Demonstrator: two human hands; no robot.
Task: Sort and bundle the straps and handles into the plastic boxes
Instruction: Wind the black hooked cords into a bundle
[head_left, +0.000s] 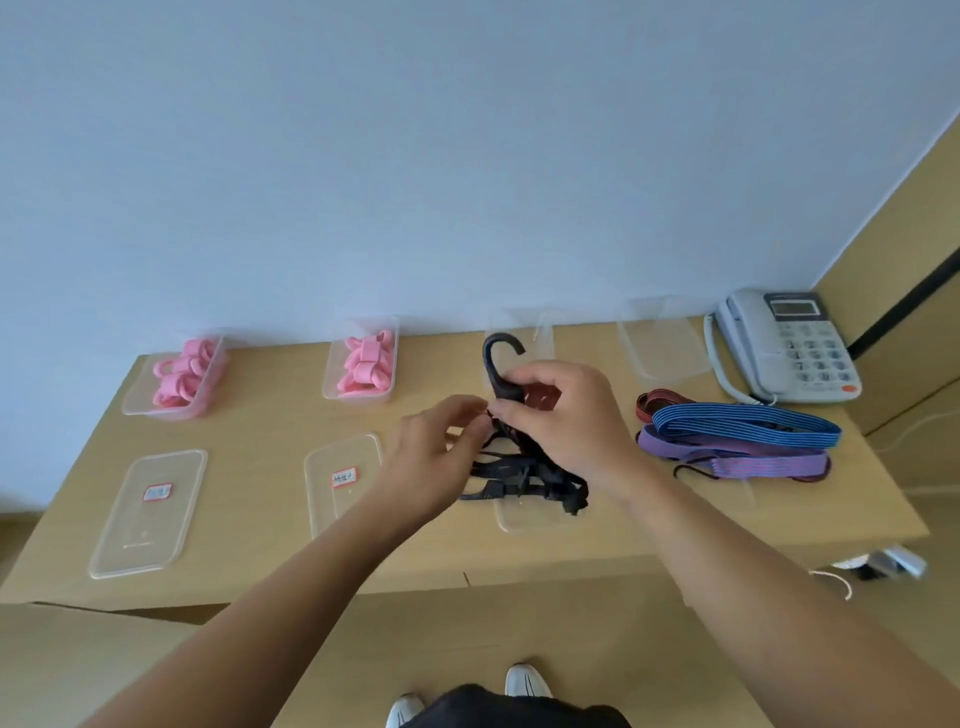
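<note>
White shoes (525, 680) show at the bottom edge, and from there both bare forearms reach up over a light wooden table (260, 423). The right hand (561, 421) is curled tight round the upper part of a black strap (530, 475), just below its black hook (498, 356), which stands up above the knuckles. The left hand (436, 457) meets it from the left, with thumb and fingertips pinching the same strap right beside the right thumb. Below both hands the rest of the strap hangs in folded loops, its lower end over a clear lid (524, 519) near the front edge; I cannot tell whether it touches the lid. Right of the hands lies a loose pile of flat straps: a blue striped strap (743, 426) on top, a purple strap (727, 457) under it, and a red strap (657, 402) behind. At the back left, two clear plastic boxes hold pink handles, the left box (136, 402) and the middle box (332, 387). An empty box (662, 338) stands at the back right beside a grey telephone (784, 345), and another clear box sits behind the hook, mostly hidden. Two labelled lids (148, 512) (340, 483) lie flat at the front left.
</note>
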